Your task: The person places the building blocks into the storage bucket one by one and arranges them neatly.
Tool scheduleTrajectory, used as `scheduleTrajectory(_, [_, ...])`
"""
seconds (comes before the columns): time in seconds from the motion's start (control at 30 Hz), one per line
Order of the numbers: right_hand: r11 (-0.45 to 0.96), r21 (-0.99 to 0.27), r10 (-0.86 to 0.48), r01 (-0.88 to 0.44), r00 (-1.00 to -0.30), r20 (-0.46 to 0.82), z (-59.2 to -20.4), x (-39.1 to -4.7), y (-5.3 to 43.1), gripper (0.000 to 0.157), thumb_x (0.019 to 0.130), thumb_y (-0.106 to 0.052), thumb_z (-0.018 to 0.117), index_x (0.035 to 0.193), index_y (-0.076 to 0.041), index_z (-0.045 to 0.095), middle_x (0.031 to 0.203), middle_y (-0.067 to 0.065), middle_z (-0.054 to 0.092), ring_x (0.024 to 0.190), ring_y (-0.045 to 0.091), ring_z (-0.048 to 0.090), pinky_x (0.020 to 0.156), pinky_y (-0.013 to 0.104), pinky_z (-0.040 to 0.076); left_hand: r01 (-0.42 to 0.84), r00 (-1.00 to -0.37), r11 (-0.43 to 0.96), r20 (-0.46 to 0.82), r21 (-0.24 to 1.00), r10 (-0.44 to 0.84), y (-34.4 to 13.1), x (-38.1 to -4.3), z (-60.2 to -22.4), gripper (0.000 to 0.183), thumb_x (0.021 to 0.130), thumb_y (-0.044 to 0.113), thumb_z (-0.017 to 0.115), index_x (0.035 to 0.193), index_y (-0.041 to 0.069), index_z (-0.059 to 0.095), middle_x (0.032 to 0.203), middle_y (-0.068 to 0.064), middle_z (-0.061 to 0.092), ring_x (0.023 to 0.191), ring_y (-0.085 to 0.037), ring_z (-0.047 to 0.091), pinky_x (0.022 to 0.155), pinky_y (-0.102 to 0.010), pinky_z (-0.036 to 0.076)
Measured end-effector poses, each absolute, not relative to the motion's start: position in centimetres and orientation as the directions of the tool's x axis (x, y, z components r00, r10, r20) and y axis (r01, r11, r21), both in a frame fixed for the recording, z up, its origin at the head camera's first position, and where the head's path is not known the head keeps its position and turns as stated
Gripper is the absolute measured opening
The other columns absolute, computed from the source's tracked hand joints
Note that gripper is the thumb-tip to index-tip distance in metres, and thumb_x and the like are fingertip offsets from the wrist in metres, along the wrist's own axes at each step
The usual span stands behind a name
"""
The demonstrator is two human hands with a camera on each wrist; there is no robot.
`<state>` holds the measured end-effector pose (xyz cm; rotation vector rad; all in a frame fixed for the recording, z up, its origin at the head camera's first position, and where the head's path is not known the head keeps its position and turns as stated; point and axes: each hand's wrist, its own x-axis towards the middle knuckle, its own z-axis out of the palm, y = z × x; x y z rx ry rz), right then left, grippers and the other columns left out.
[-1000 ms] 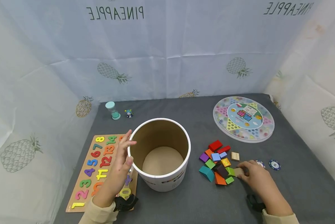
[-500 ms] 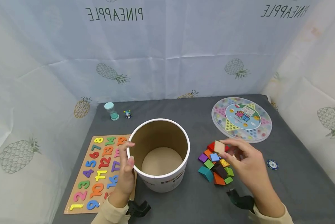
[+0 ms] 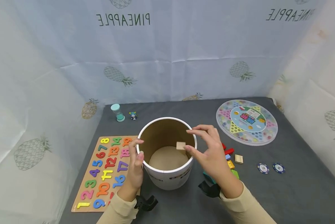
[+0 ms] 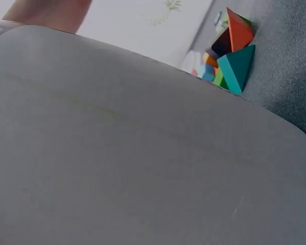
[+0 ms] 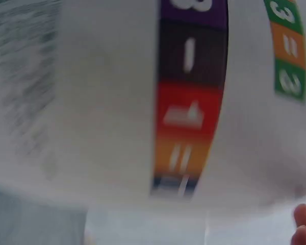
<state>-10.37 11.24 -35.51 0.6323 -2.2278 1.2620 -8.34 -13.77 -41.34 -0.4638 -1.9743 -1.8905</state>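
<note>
The white round bucket (image 3: 167, 183) stands upright, its brown inside facing up in the head view. At its left rim my left hand (image 3: 134, 169) holds on, fingertip bent over the edge and thumb beside it. My right hand (image 3: 212, 152) is over the right rim, thumb and fingers spread apart. A plain wooden block (image 3: 180, 145) shows inside the bucket's mouth, right by the thumb tip and away from the other fingers. Bucket wall (image 4: 143, 143) fills most of the left wrist view. Printed number tiles on the wall (image 5: 188, 112) appear blurred in the right wrist view.
Coloured blocks (image 3: 230, 165), partly behind my right hand, lie beside another wooden block (image 3: 238, 159) and two poker chips (image 3: 263, 168). A number board (image 3: 103, 174) lies left, an hourglass (image 3: 117, 112) and small figurine (image 3: 133, 115) behind, a round game board (image 3: 247, 122) at back right.
My right hand has lifted a wooden block from beside the pile, carried it left over the bucket and spread its fingers. My left hand stays at the rim, its fingers drawn closer in.
</note>
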Motion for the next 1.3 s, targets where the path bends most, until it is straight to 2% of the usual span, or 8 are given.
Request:
scheduleTrajectory(0.13, [0.562, -0.667, -0.08, -0.488, -0.835, 0.544, -37.4, -9.9, 14.9, 0.033, 0.077, -0.015, 0.08, 0.108, -0.019, 0.068, 0.107, -0.004, 0.056, 0.09, 0.011, 0.051, 0.074, 0.024, 0.043, 0.48, -0.877, 0.078, 0.481, 0.874, 0.003, -14.0, -8.4, -41.3, 0.044, 0.095, 0.032, 0.035, 0.126, 0.002, 0.027, 0.139, -0.014, 0.025, 0.132, -0.025, 0.017, 0.099, -0.063, 0.009])
scheduleTrajectory(0.27, [0.749, -0.609, -0.127, -0.261, -0.959, 0.255, -40.7, -9.2, 18.9, 0.024, 0.08, -0.021, 0.078, 0.102, -0.02, 0.069, 0.092, -0.007, 0.057, 0.076, 0.011, 0.051, 0.06, 0.026, 0.045, 0.499, -0.866, 0.079, 0.5, 0.863, 0.009, -14.2, -8.6, -41.5, 0.045, 0.095, 0.033, 0.035, 0.125, 0.0, 0.026, 0.139, -0.013, 0.024, 0.133, -0.025, 0.016, 0.1, -0.062, 0.008])
scheduleTrajectory(0.37, [0.836, -0.523, -0.168, -0.168, -0.985, 0.048, -43.2, -8.2, 20.4, 0.03, 0.076, -0.022, 0.081, 0.103, -0.018, 0.07, 0.089, -0.005, 0.053, 0.072, 0.012, 0.049, 0.057, 0.028, 0.042, 0.506, -0.862, 0.074, 0.506, 0.86, 0.012, -14.3, -9.0, -41.6, 0.045, 0.095, 0.033, 0.036, 0.125, 0.0, 0.025, 0.14, -0.012, 0.024, 0.133, -0.025, 0.016, 0.1, -0.061, 0.009])
scheduleTrajectory(0.5, [0.882, -0.452, -0.164, -0.132, -0.986, -0.033, -45.8, -7.1, 20.8, 0.04, 0.071, -0.025, 0.084, 0.108, -0.019, 0.069, 0.089, -0.002, 0.046, 0.068, 0.011, 0.044, 0.054, 0.027, 0.037, 0.515, -0.857, 0.054, 0.515, 0.856, 0.011, -14.4, -9.3, -41.7, 0.046, 0.095, 0.031, 0.036, 0.125, -0.002, 0.023, 0.139, -0.016, 0.024, 0.131, -0.031, 0.019, 0.099, -0.061, 0.013])
scheduleTrajectory(0.73, [0.903, -0.419, -0.071, -0.091, -0.996, 0.062, -47.0, -6.8, 20.9, 0.035, 0.07, -0.018, 0.085, 0.101, -0.019, 0.069, 0.105, 0.006, 0.052, 0.071, 0.013, 0.052, 0.054, 0.03, 0.042, 0.515, -0.857, 0.038, 0.515, 0.857, 0.012, -14.1, -9.3, -41.9, 0.047, 0.095, 0.031, 0.036, 0.126, -0.002, 0.023, 0.14, -0.014, 0.025, 0.131, -0.031, 0.02, 0.097, -0.06, 0.015])
scheduleTrajectory(1.0, [0.88, -0.45, -0.059, -0.151, -0.975, 0.213, -44.8, -7.1, 21.0, 0.034, 0.068, -0.016, 0.086, 0.099, -0.018, 0.072, 0.099, 0.005, 0.067, 0.088, 0.024, 0.052, 0.07, 0.044, 0.048, 0.528, -0.849, 0.029, 0.527, 0.849, 0.024, -13.5, -9.5, -41.8, 0.047, 0.096, 0.032, 0.036, 0.125, -0.002, 0.023, 0.139, -0.018, 0.024, 0.131, -0.032, 0.019, 0.098, -0.061, 0.013])
scheduleTrajectory(1.1, [0.805, -0.55, -0.024, -0.222, -0.939, 0.344, -41.9, -7.4, 19.9, 0.037, 0.071, -0.014, 0.084, 0.105, -0.019, 0.07, 0.101, 0.001, 0.065, 0.087, 0.019, 0.052, 0.068, 0.037, 0.049, 0.542, -0.84, 0.036, 0.542, 0.839, 0.024, -13.4, -9.5, -41.7, 0.047, 0.096, 0.033, 0.034, 0.125, -0.002, 0.023, 0.139, -0.02, 0.023, 0.13, -0.036, 0.019, 0.098, -0.06, 0.015])
scheduleTrajectory(1.3, [0.507, -0.671, -0.076, -0.541, -0.803, 0.591, -35.4, -8.3, 15.8, 0.045, 0.075, -0.002, 0.079, 0.115, -0.019, 0.066, 0.105, -0.007, 0.062, 0.077, 0.012, 0.057, 0.064, 0.017, 0.047, 0.556, -0.831, 0.029, 0.555, 0.831, 0.021, -13.2, -9.5, -41.8, 0.046, 0.096, 0.031, 0.033, 0.127, -0.002, 0.023, 0.14, -0.021, 0.022, 0.128, -0.041, 0.02, 0.097, -0.056, 0.019])
